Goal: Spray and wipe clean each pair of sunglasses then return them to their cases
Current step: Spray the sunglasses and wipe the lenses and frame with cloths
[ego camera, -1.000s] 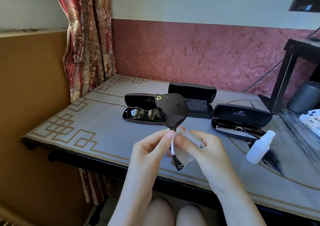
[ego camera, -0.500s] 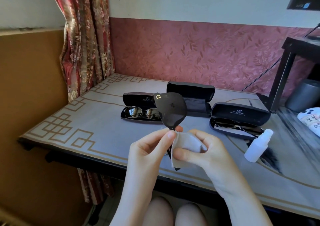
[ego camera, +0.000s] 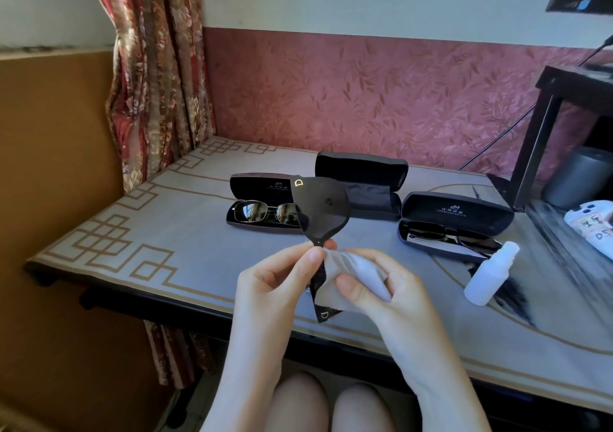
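Black sunglasses (ego camera: pixel 323 209) held upright above the desk (ego camera: pixel 185 242) near edge, left hand (ego camera: pixel 275 282) fingers (ego camera: pixel 313 256) pinched on the bridge, upper lens clear above them, right hand (ego camera: pixel 391 295) fingers (ego camera: pixel 348 284) curled round grey cloth (ego camera: pixel 351 267) over lower lens, spray bottle (ego camera: pixel 487 274) standing at right.
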